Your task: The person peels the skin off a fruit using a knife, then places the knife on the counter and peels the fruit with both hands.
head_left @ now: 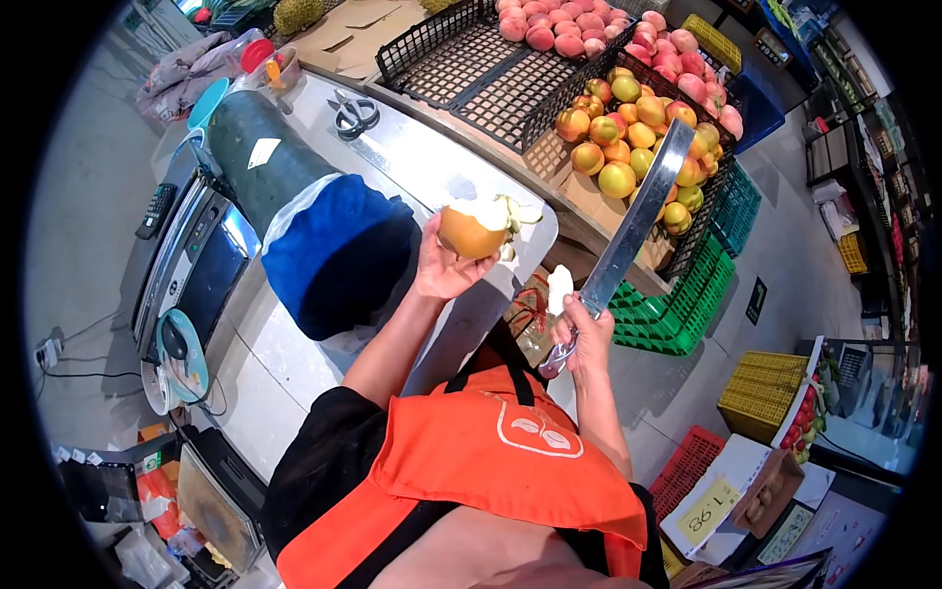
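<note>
My left hand (pixel 446 267) is wrapped round a brown-skinned pear (pixel 470 236), partly peeled, over the corner of the metal table (pixel 417 167). White flesh shows on its upper side, and strips of peel (pixel 512 218) hang at its right. In my right hand (pixel 589 339) is a long knife (pixel 640 218), gripped by the handle, its broad blade slanting up and away in front of the fruit crates. A white piece (pixel 559 288) shows beside the blade near my right thumb; whether it touches the blade I cannot tell.
On the table lie scissors (pixel 353 114) and a large dark green melon (pixel 260 142), its near end covered in blue (pixel 324 226). A scale (pixel 191 270) stands left. Ahead are a crate of yellow-orange fruit (pixel 638 128) and peaches (pixel 564 25). Green crates (pixel 677 309) stand below.
</note>
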Tool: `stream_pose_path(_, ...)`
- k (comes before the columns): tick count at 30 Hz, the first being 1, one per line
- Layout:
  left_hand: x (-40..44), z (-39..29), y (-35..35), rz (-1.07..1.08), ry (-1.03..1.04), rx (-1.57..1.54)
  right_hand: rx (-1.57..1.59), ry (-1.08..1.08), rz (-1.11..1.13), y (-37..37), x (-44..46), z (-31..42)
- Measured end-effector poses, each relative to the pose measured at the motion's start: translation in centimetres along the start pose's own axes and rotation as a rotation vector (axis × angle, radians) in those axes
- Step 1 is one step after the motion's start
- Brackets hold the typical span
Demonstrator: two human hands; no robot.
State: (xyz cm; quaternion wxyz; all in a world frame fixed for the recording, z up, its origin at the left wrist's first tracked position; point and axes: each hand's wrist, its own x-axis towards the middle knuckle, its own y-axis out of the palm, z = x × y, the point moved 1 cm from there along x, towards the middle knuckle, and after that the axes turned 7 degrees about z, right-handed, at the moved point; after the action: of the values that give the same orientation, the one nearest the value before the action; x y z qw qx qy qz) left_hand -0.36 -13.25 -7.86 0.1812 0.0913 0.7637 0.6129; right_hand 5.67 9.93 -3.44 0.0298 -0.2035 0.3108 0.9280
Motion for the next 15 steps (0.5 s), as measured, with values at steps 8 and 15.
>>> stream_pose_path(8,-0.5,0.5,0.0,0.105,-0.033,-0.149,-0.023,0.010,-0.014,0.1,-0.6,0.4)
stream_pose_path(15,-1.4,2.1,1.9,0.000,0.089,0.149,-0.152,-0.179,0.020,1.7,-0.5,2.0)
